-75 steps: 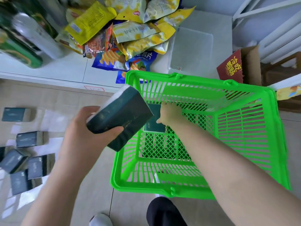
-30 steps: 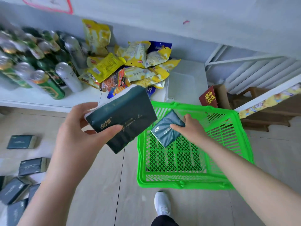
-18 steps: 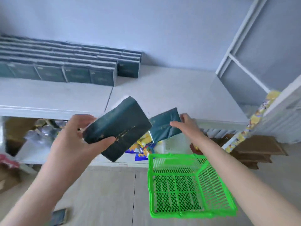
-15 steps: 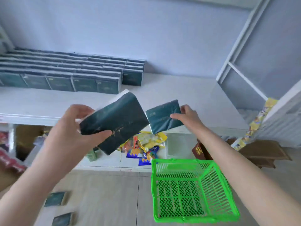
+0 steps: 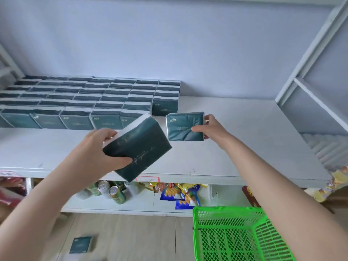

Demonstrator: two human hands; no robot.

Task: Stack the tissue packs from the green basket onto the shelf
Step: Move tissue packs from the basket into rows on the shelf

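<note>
My left hand [image 5: 98, 149] grips a dark green tissue pack [image 5: 139, 147], tilted, above the front of the white shelf [image 5: 235, 147]. My right hand [image 5: 212, 129] pinches a second dark green tissue pack [image 5: 183, 127] by its right edge, held upright over the shelf just in front of the rows of stacked tissue packs [image 5: 84, 102]. The green basket [image 5: 241, 238] stands on the floor at the lower right, and the part of it in view holds nothing.
Bare shelf surface lies to the right of the stacked rows. A lower shelf holds drink cans [image 5: 113, 193] and snack bags [image 5: 178, 193]. One tissue pack [image 5: 81, 244] lies on the floor at the lower left. A white shelf frame [image 5: 308, 72] rises at the right.
Both hands lifted their tissue packs from the basket up to shelf height. The right pack has moved forward and turned upright near the stacked rows. My view has tilted upward.
</note>
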